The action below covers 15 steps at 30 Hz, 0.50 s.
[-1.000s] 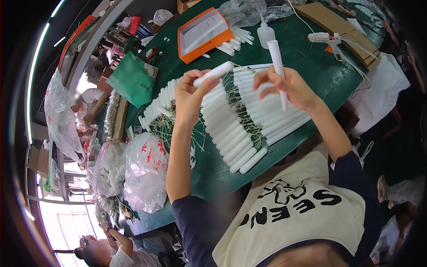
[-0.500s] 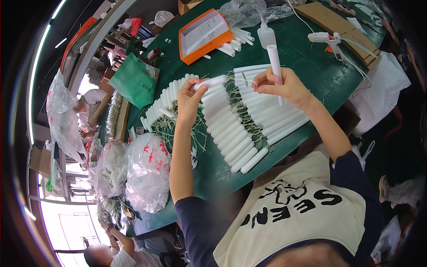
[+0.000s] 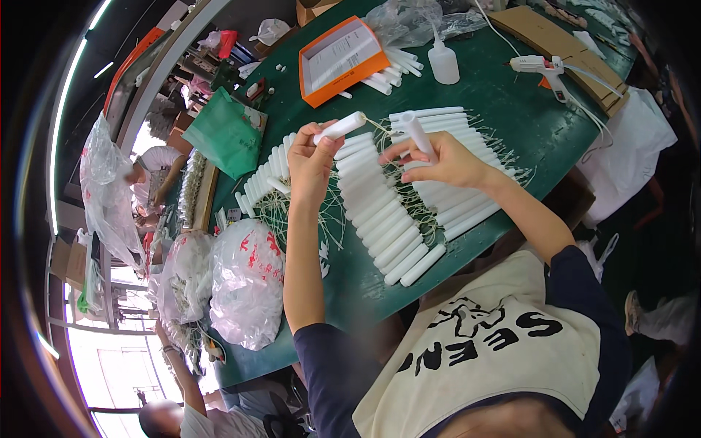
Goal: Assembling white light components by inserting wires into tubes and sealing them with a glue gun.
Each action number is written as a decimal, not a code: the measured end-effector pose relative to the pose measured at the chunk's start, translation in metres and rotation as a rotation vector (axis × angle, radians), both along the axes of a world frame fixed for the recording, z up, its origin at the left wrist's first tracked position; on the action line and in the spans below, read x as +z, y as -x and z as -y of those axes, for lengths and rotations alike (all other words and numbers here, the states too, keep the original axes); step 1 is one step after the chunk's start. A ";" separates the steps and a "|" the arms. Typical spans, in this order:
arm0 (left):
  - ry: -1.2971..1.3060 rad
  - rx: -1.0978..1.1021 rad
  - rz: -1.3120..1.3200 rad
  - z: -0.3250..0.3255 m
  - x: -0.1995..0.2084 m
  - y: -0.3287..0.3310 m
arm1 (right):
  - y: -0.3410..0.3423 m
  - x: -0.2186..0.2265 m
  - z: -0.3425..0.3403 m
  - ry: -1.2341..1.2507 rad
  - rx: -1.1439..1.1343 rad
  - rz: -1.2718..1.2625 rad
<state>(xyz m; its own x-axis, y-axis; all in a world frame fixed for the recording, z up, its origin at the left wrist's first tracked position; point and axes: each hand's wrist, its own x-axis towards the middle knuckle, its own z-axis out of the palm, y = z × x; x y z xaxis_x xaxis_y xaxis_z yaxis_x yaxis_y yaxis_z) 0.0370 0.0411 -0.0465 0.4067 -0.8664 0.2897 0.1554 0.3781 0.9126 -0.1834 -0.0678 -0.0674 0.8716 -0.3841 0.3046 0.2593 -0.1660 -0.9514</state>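
Observation:
My left hand (image 3: 310, 159) pinches a white tube (image 3: 340, 128), held slanting above the rows. A thin pale cord (image 3: 376, 125) comes out of its far end and runs toward the right hand. My right hand (image 3: 449, 162) holds a second white tube (image 3: 420, 137), tilted with its open end up, while its index finger reaches toward the cord. Whether the finger touches the cord I cannot tell. Under both hands lie a middle row of white tubes (image 3: 378, 212) and a right row (image 3: 456, 175), with cords between them. A third row (image 3: 272, 169) fans out on the left.
On the green table (image 3: 504, 102) stand an orange box (image 3: 310, 84), a white squeeze bottle (image 3: 443, 64) and a glue gun (image 3: 544, 67) by flat cardboard (image 3: 558, 44). A green bag (image 3: 226, 135) and stuffed plastic bags (image 3: 247, 285) lie left. Other people sit at left.
The right hand has moved left and lower, bringing its tube from upright to tilted, nearer the left tube's end. The left tube now slants more upward. A person at lower left has raised an arm.

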 end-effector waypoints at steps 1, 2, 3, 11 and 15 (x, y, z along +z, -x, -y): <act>-0.001 0.002 0.000 -0.001 -0.001 -0.001 | -0.002 0.000 0.001 0.005 0.035 -0.126; 0.006 0.007 -0.007 -0.001 -0.002 -0.002 | -0.004 -0.002 0.001 0.004 0.035 -0.127; 0.013 0.013 -0.013 -0.001 -0.002 -0.003 | -0.006 -0.005 0.002 0.022 0.020 -0.098; -0.046 0.050 0.118 -0.007 -0.004 -0.012 | -0.015 -0.009 0.005 -0.080 -0.189 0.112; -0.134 0.153 0.575 -0.010 -0.017 -0.024 | -0.011 0.003 0.009 -0.058 -0.287 0.253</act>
<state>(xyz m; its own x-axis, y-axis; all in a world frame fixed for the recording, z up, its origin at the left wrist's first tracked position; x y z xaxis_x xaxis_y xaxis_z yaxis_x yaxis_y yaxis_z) 0.0605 0.0509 -0.0633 0.3400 -0.8547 0.3924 -0.4238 0.2332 0.8752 -0.1725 -0.0766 -0.0647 0.6265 -0.6244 0.4664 0.4377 -0.2132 -0.8735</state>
